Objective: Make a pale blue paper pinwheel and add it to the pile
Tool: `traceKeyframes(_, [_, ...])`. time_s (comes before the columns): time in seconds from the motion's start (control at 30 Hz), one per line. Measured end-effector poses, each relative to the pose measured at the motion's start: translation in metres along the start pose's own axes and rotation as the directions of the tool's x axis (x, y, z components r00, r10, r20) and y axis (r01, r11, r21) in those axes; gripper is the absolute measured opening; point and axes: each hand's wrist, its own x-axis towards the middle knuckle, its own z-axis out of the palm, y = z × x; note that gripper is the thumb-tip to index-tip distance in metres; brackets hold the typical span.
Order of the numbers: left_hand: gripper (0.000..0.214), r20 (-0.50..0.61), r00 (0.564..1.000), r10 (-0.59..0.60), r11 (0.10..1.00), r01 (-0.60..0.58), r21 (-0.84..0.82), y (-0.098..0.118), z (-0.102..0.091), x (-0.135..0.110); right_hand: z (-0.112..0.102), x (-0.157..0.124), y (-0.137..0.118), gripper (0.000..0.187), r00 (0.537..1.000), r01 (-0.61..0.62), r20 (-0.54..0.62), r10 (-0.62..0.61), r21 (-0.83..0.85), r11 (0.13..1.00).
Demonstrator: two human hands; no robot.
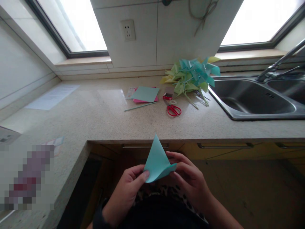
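Observation:
A light teal sheet of paper (157, 157), with one side bent up, is held in front of my body, just off the counter's front edge. My left hand (130, 184) is closed on its lower left corner, thumb on top. At the right, the fingers of my right hand (188, 175) are closed around the raised corner of the sheet. Behind it on the counter lie red-handled scissors (173, 110), a stack of coloured paper (145, 94) with teal on top and pink beneath, and a thin stick (140, 107).
Several green, yellow and teal paper pinwheels (194, 74) are heaped at the back, beside the steel sink (257, 95). A small red and black box (168, 95) and a pale ring (173, 102) lie near the scissors. A printed sheet (52, 97) rests on the left of the counter (107, 124).

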Motion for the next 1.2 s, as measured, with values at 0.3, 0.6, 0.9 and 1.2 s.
traceKeyframes(0.3, [0.033,0.117,0.993,0.036,0.965,-0.065,0.255,0.015,-0.002,-0.002,0.001,0.012,-0.002,0.012,0.992,-0.114,-0.056,0.116,0.039,0.993])
traceKeyframes(0.6, [0.036,0.079,0.997,-0.014,0.993,0.004,0.118,-0.007,-0.009,-0.006,0.002,0.004,-0.004,0.021,0.989,-0.14,-0.046,0.14,0.015,0.99])
traceKeyframes(0.9, [0.036,0.13,0.991,0.005,0.997,-0.015,0.078,-0.016,-0.013,-0.009,0.004,-0.002,-0.004,0.023,0.985,-0.157,-0.069,0.157,0.005,0.988])
traceKeyframes(1.2, [0.034,0.261,0.964,0.048,0.986,-0.088,0.143,-0.007,-0.007,-0.004,0.003,-0.005,0.006,0.018,0.987,-0.095,-0.131,0.093,-0.009,0.995])
